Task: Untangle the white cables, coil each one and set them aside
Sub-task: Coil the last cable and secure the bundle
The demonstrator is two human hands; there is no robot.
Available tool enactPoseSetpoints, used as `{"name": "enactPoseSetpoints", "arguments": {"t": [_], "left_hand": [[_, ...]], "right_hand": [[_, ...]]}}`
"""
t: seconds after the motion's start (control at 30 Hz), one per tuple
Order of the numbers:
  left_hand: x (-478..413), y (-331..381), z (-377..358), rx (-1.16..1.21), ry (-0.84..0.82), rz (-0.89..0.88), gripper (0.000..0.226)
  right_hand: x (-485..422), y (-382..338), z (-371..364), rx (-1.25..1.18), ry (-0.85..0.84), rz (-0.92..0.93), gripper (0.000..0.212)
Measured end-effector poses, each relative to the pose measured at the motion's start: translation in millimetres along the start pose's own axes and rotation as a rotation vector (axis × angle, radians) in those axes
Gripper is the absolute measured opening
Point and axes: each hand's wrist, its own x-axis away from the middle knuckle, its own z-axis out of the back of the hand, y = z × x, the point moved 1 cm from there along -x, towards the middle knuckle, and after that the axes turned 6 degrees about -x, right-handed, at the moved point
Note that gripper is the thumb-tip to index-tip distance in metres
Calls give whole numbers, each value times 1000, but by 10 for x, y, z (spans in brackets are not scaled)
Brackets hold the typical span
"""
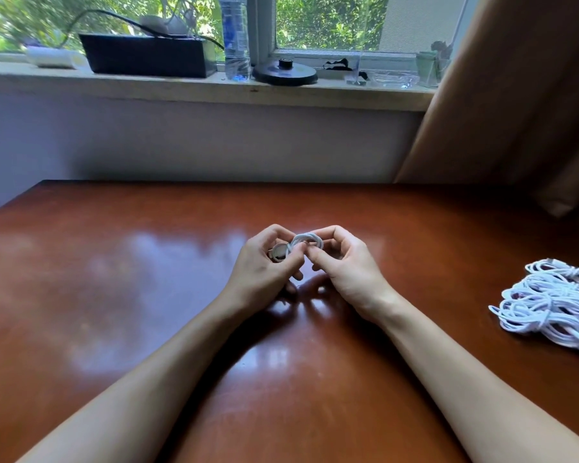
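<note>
A small white cable coil point(306, 241) is held between both hands just above the middle of the brown table point(147, 279). My left hand point(264, 265) grips its left side, where a round white end piece shows between the fingers. My right hand point(345, 262) pinches the coil's right side with thumb and fingers curled round it. A tangled pile of white cables point(552, 305) lies on the table at the right edge, apart from both hands.
Behind the table runs a window sill with a dark box point(147, 55), a clear water bottle point(236, 38), a round black base point(284, 73) and small items. A brown curtain point(515, 95) hangs at the right.
</note>
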Motion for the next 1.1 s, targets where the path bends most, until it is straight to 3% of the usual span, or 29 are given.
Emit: {"name": "enactPoseSetpoints", "arguments": {"t": [0.2, 0.53, 0.83, 1.1], "left_hand": [[-14, 15, 0, 22, 23, -14, 13], [-44, -34, 14, -32, 56, -41, 24], [-16, -44, 10, -201, -5, -132, 30], [-10, -68, 1, -316, -46, -210, 27]], "right_hand": [[7, -6, -14, 42, 17, 33, 7], [-25, 19, -17, -116, 47, -9, 18], [-42, 24, -1, -401, 59, -121, 15], [-28, -2, 29, -354, 53, -176, 20]]}}
